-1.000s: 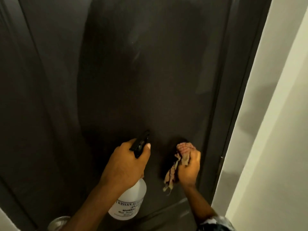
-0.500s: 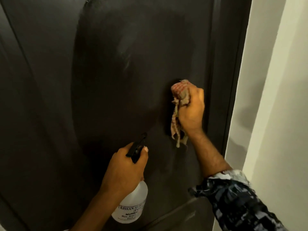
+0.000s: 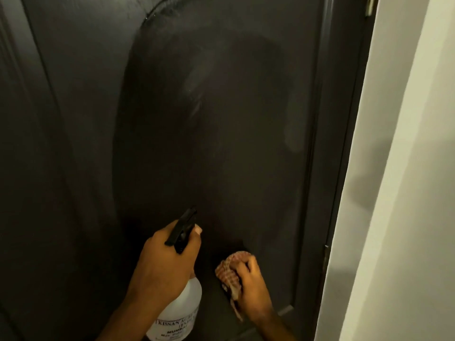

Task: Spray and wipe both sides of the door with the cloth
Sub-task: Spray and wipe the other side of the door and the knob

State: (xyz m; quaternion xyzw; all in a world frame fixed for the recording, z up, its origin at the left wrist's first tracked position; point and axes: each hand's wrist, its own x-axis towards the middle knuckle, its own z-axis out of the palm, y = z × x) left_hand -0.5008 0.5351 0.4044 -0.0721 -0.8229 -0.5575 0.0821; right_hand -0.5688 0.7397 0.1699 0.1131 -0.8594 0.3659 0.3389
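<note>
cloth (image 3: 230, 269) bunched under right hand (image 3: 252, 290), seemingly against door (image 3: 221, 143)

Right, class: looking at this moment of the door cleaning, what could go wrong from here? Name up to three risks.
1. The crumpled checked cloth in the right hand is bunched small, so it may miss patches and leave streaks like the pale smear higher on the dark door.
2. The white plastic spray bottle stays gripped in the left hand near the wet panel; it might slip or bump the door.
</note>
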